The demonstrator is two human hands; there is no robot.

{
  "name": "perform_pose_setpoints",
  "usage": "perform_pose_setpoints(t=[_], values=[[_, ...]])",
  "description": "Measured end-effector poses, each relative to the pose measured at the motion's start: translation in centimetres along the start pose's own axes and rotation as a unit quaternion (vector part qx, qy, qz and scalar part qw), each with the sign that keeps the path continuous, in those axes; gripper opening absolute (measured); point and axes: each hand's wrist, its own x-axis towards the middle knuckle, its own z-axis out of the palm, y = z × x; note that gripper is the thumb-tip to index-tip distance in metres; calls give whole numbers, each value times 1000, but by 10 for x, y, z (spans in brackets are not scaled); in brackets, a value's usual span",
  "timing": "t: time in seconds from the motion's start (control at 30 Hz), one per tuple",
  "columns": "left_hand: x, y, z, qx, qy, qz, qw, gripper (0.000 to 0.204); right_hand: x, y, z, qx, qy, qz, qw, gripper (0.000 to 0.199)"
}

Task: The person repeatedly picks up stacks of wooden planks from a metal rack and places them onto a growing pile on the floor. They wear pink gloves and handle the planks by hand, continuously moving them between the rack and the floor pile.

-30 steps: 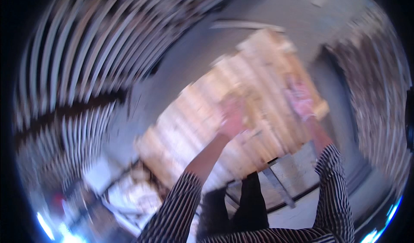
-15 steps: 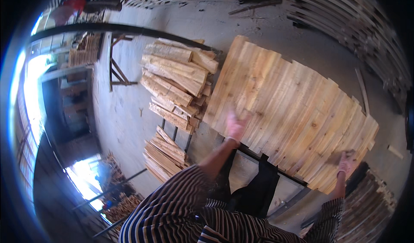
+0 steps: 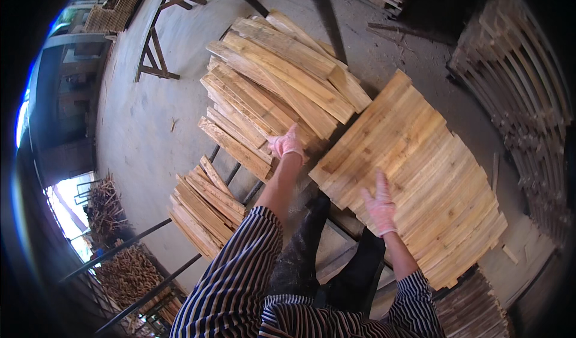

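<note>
Wooden boards lie edge to edge in a flat panel (image 3: 432, 176) in front of me, their ends uneven. My right hand (image 3: 380, 209), in a thin pinkish glove, is at the panel's near left part with fingers stretched out and nothing in it. Over the near right ends of a loose pile of wooden boards (image 3: 282, 68), my left hand (image 3: 288, 143) has a finger extended and the others partly bent. It wears the same kind of glove and touches or hovers just above the boards; I cannot tell which. No board is visibly gripped.
A smaller stack of boards (image 3: 207, 209) sits on dark rails at the left. Beyond it stands a wooden trestle (image 3: 157, 50). Tall stacks of slats (image 3: 510, 98) rise at the right, and more slats (image 3: 471, 308) lie near right. Dark metal bars (image 3: 327, 17) cross behind the pile.
My left hand has gone from the panel to the loose pile at its left. My right hand has come from the panel's right end to its left part. The view has shifted left.
</note>
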Motion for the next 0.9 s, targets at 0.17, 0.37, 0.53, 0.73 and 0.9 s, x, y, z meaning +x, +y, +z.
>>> perform_pose_setpoints(t=[0.17,0.37,0.53,0.73,0.9], values=[[43,22,-31,-22,43,-100,994,101,57,-141,66,60,-138,-53,987,74],[32,39,-28,-188,26,-16,982,102,105,-169,117,42,-89,-22,995,74],[79,59,-64,-65,-121,-48,989,81,94,-193,116,39,-116,-7,992,79],[59,-59,-127,-204,-393,169,881,47,111,-200,102,58,-154,-44,985,97],[-62,-154,-177,-196,-480,108,848,71,103,-187,124,160,-465,81,867,117]])
